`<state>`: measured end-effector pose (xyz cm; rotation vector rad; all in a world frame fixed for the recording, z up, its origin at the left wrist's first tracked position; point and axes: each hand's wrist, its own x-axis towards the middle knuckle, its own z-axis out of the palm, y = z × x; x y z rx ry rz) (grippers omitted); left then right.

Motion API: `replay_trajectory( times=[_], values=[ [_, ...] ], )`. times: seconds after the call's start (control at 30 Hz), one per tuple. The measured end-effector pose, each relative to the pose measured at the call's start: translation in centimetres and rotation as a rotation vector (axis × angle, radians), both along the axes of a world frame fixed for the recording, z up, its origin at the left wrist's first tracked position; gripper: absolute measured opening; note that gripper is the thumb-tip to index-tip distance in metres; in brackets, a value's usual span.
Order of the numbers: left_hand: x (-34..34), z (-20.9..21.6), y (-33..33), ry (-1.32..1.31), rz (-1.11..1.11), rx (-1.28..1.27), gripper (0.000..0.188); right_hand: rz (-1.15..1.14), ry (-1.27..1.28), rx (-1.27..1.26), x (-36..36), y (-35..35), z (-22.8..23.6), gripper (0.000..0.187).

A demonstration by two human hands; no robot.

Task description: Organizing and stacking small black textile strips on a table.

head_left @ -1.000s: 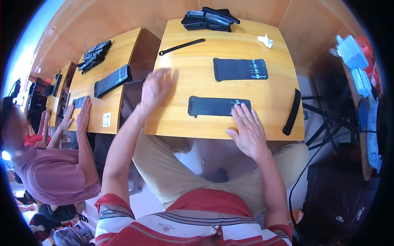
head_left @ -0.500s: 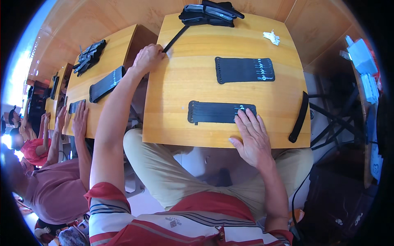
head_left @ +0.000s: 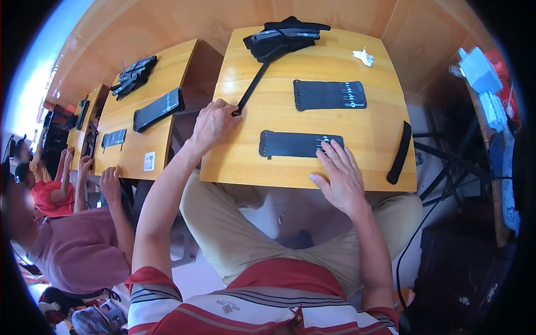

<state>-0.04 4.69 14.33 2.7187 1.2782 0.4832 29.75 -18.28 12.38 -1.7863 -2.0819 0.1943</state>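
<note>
My left hand is closed on the near end of a narrow black strap, at the left edge of the wooden table. The strap runs away from me to a bundle of black and grey straps at the far edge. Flat and open, my right hand rests its fingers on the right end of a dark flat stack of straps with white print. Beyond it lies a wider dark stack of straps, touched by neither hand.
A loose black strap lies along the table's right edge. Crumpled white tissue sits at the far right. Left of me, a co-worker in a mauve shirt sits at another table with similar straps. Black metal legs stand at the right.
My left hand has moved nearer and to the right, drawing the strap along from the bundle. My right hand stays on the near stack. The co-worker's hands have pulled back from their small stack.
</note>
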Motion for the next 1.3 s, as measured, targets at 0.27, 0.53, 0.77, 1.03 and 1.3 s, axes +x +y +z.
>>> replay_trajectory(
  times=[0.27,0.53,0.77,1.03,1.3],
  values=[
    [0.6,-1.0,-0.8,-0.115,0.226,-0.026,0.028,-0.093,0.298,0.169,-2.4,6.3,4.6,0.026],
    [1.5,-1.8,-0.8,0.055,0.193,0.074,0.015,-0.098,0.064,0.174,-5.7,24.3,5.2,0.045],
    [0.5,-1.5,-1.8,0.183,0.085,0.128,0.018,-0.103,-0.229,0.121,-7.0,32.8,2.5,0.044],
    [-2.4,-0.9,-4.0,0.18,0.019,0.115,0.013,-0.16,-0.324,0.029,-4.9,35.9,2.3,0.051],
    [-4.3,0.2,-6.8,-0.236,0.137,0.098,0.01,0.042,-0.356,0.197,-3.9,33.6,4.7,0.057]
  ],
)
